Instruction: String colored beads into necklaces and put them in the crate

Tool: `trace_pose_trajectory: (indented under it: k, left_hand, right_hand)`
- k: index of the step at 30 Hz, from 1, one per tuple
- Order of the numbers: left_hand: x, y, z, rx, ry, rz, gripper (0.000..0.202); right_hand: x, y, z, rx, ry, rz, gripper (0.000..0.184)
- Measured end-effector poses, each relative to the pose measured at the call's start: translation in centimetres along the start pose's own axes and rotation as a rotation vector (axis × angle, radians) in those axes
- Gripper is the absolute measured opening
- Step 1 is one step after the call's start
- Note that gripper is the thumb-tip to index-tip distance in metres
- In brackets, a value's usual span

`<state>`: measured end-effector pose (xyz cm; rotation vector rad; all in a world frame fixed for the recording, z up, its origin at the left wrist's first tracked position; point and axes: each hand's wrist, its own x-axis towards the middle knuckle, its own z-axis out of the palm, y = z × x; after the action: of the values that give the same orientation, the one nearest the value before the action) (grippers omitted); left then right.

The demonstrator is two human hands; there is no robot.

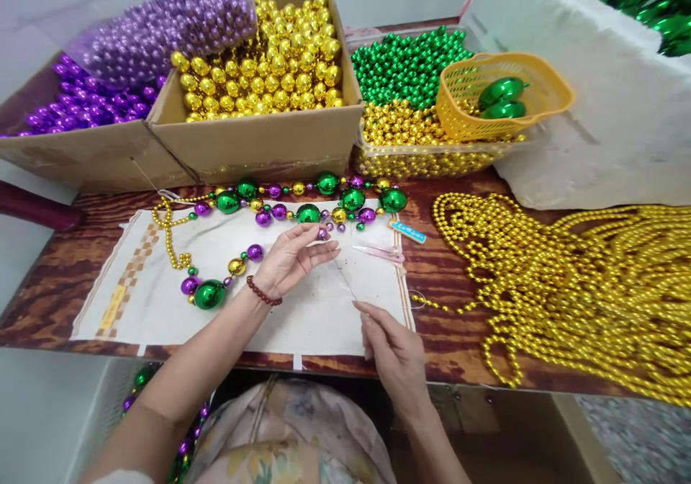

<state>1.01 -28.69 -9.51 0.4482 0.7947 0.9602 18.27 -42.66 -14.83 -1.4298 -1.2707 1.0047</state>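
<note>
My left hand (291, 259) rests over a white cloth (302, 311), its fingertips pinched on a small purple bead (322, 234) at the end of a thin thread (341, 275). A dark bead bracelet circles that wrist. My right hand (391, 351) sits near the cloth's front right corner, fingers pinched on the thread's other end. A partly strung necklace (307, 210) of green, purple and gold balls curves across the cloth's far side and down to a large green ball (209, 294) left of my left hand.
Cardboard boxes of purple beads (80, 102) and gold beads (264, 52) stand at the back. Green and gold small beads (404, 66) fill a clear bin, with a yellow basket (502, 95) on top. Gold bead strands (583, 289) pile at right. Pink tweezers (381, 253) lie on the cloth.
</note>
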Motion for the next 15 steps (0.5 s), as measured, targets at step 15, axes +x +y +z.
trace_pose_trajectory:
  k: [15]
  left_hand:
    - [0.2,4.7,0.7,0.904,-0.065,0.491,0.029]
  right_hand:
    - [1.8,1.1,2.5,0.290,0.076,0.128,0.027]
